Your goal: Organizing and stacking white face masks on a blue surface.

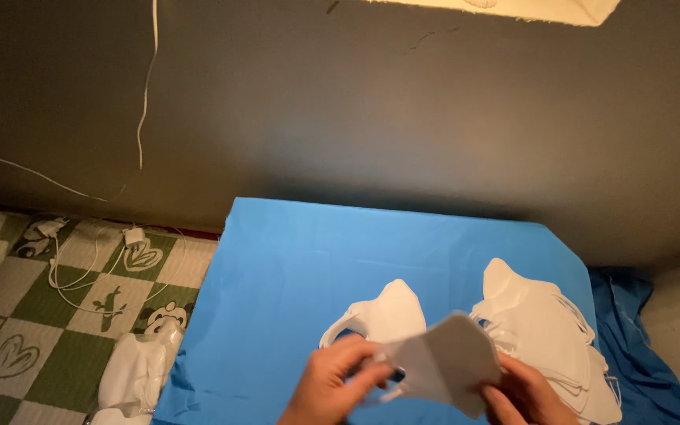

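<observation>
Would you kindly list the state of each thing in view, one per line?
Left hand: fingers closed on the held mask's left edge.
Right hand: gripping the held mask's right edge.
Held mask: folded flat, raised off the board.
Single mask: lying flat on the blue board.
Mask stack: piled, fanned, on the board's right.
Charger cable: loose on the checked cloth.

A dark grey wall (403, 110) fills the upper view, a thin white cable (147, 86) hanging down it. Left lies a green-and-cream checked mat (49, 315). A bright patch of light (529, 8) shows at the top.
</observation>
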